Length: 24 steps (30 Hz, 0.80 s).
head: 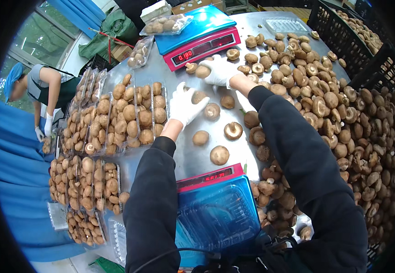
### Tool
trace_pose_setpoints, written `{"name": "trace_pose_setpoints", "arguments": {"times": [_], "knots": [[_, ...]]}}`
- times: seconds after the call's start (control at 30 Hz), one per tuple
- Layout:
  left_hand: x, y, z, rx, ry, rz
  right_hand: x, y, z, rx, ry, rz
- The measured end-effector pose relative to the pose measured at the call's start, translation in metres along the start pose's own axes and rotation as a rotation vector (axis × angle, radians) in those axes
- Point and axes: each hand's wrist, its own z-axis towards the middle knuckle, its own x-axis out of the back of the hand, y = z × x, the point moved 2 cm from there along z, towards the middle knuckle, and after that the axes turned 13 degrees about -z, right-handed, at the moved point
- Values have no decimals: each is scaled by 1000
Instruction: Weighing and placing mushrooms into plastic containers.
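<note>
My left hand, in a white glove, curls its thumb and fingers around a brown shiitake mushroom. Another shiitake is pinched in the fingertips of my gloved right hand, just in front of the far scale. Beside those fingers a mushroom lies against that scale's red front. Several loose mushrooms, one of them gills up, are spread on the metal table below my hands. Nearest my body, a clear plastic tray rests on the blue pan of a second scale.
Filled clear trays of mushrooms stand in rows at left. A large mushroom pile covers the right side, beside black plastic crates. A packed tray sits on the far scale's edge. A co-worker bends over at far left.
</note>
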Motion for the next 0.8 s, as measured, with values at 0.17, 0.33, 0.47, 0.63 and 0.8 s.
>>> {"name": "trace_pose_setpoints", "arguments": {"times": [0.17,0.33,0.47,0.63,0.8], "knots": [[7,-10,-12,19,19,58,-20,-25,-4,-65,-3,51],[15,-13,-19,116,53,-27,-17,-22,-9,62,153,-151],[35,-9,-32,223,64,-275,4,-22,-19,-77,33,837],[101,52,-70,362,-31,-974,67,-39,-99,-56,-279,1589],[175,98,-165,265,-164,-814,117,-83,-193,28,-399,1543]]}}
